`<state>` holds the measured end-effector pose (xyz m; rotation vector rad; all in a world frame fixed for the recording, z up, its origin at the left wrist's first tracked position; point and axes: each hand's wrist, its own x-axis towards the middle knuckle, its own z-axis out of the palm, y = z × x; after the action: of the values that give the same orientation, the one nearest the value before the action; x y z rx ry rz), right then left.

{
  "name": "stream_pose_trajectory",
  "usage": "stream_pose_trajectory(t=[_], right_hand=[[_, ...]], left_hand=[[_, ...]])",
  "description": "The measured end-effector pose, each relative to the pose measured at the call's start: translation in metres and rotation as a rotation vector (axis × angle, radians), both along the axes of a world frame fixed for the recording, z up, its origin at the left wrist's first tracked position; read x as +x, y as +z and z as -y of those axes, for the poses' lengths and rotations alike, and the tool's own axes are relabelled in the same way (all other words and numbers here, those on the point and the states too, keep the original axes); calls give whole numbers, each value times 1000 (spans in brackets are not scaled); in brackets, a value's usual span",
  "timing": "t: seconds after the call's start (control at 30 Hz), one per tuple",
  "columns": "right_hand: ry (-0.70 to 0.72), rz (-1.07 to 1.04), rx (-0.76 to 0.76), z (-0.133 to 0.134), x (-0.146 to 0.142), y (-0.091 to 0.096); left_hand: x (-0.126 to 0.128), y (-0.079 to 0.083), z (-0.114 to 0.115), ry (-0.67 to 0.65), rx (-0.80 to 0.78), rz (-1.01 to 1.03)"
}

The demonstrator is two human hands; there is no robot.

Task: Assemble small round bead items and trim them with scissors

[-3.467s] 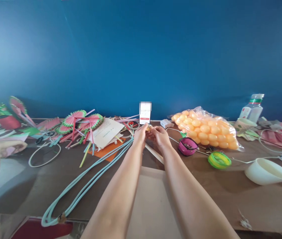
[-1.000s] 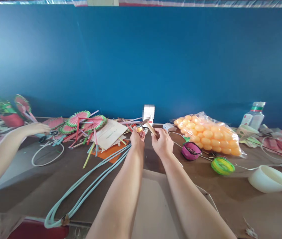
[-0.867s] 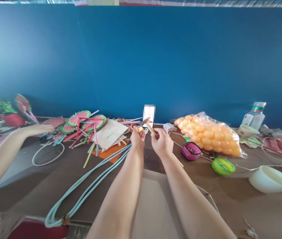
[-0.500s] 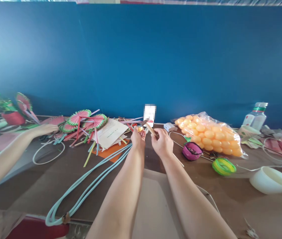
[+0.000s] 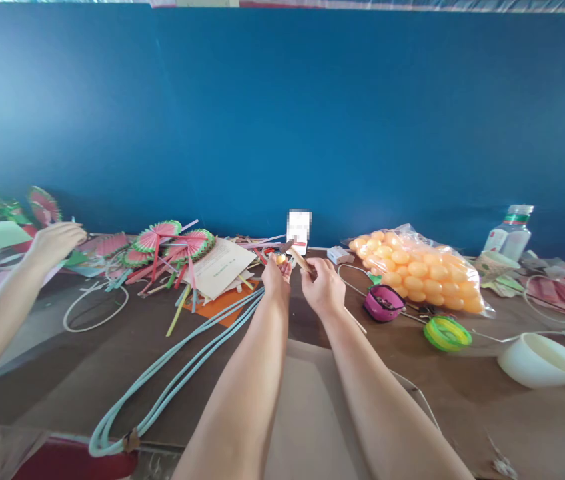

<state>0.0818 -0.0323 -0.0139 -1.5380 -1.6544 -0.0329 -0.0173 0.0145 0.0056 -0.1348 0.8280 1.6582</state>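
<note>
My left hand (image 5: 276,280) is raised over the middle of the brown table (image 5: 487,400) with its fingers curled round a small orange ball (image 5: 279,258). Close to its right, my right hand (image 5: 323,288) is closed on a thin wooden stick (image 5: 301,260), whose tip points up and left toward the ball. Both forearms reach out from the bottom of the view.
A bag of orange balls (image 5: 415,268) lies at the right, with a magenta pouch (image 5: 384,303), a green tape roll (image 5: 447,333) and a white bowl (image 5: 540,360). Pale blue tubes (image 5: 172,380) cross the left. Paper fans (image 5: 172,243) are piled behind. Another person's hand (image 5: 52,243) reaches in at the far left.
My hands have parted since 3.5 s ago, the right one now lifting the stick. The other person's hand has come up from the scissors toward the far-left papers.
</note>
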Motion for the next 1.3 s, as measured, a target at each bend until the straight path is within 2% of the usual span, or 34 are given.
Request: stream_pose_trajectory(t=[0.33, 0.57, 0.73, 0.9, 1.3], right_hand=[[4, 15, -4, 0, 0, 0], [-9, -17, 80, 0, -1, -1], [3, 21, 16, 1, -1, 0], [-9, -9, 60, 1, 0, 0], [10, 34, -3, 1, 0, 2]], left_hand=[[0, -1, -2, 5, 2, 14], [0, 3, 1, -4, -8, 31], [-1, 2, 1, 11, 16, 32], [-1, 0, -1, 8, 0, 44], [-1, -1, -3, 11, 12, 54]])
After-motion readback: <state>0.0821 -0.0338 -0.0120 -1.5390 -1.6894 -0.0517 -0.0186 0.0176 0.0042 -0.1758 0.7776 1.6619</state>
